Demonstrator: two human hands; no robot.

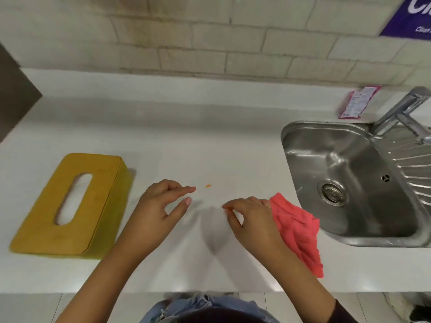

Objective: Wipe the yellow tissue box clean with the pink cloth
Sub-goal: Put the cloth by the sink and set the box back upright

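Fingers of your right hand (pixel 251 217) are curling, thumb and forefinger pinching an orange fleck (pixel 229 208). The pink cloth (pixel 296 229) is lying against its outer edge, grip unclear. Your left hand (pixel 158 206) is hovering loose, holding nothing. The yellow tissue box (pixel 42 217) is sitting left on the counter (pixel 210 136).

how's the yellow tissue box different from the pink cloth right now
The yellow tissue box is a rigid flat rectangle with an oval slot; the pink cloth is soft and crumpled. The box lies left of the left hand, untouched; the cloth is on the right, against the right hand, beside the sink. Whether that hand grips the cloth is unclear. Both are at the white counter.
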